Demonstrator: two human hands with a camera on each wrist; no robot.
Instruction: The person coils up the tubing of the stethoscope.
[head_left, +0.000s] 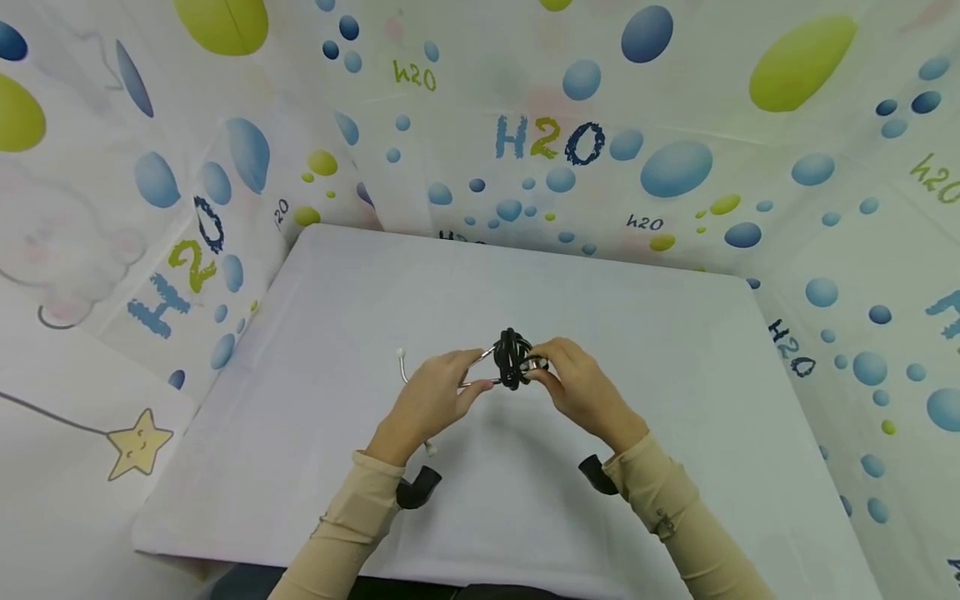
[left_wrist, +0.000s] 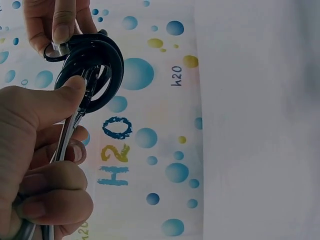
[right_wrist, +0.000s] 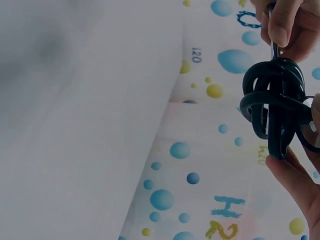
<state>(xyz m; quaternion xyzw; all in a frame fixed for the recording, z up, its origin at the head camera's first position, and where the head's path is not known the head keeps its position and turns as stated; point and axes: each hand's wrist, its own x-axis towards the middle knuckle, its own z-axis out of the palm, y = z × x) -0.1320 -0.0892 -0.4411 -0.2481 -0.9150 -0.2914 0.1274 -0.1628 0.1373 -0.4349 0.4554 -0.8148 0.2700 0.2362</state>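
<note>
A stethoscope [head_left: 510, 360], its black tubing wound into a compact bundle, is held above the white table between the two hands. My left hand [head_left: 431, 396] grips the metal ear tubes [left_wrist: 62, 142], thumb on one side and fingers curled on the other. One pale ear tip [head_left: 401, 353] sticks out beyond that hand, and another ear tip [head_left: 430, 449] shows below it. At the bundle's other end, my right hand [head_left: 581, 387] pinches the shiny chest piece [head_left: 534, 364] between thumb and fingers. In the right wrist view the looped tubing [right_wrist: 275, 100] is crossed by one turn around its middle.
The white tabletop [head_left: 360, 292] extends around both hands. Patterned sheets [head_left: 480, 100] with blue and green drops hang behind it and at both sides. Black wrist mounts [head_left: 418, 488] sit under the beige sleeves [head_left: 345, 508].
</note>
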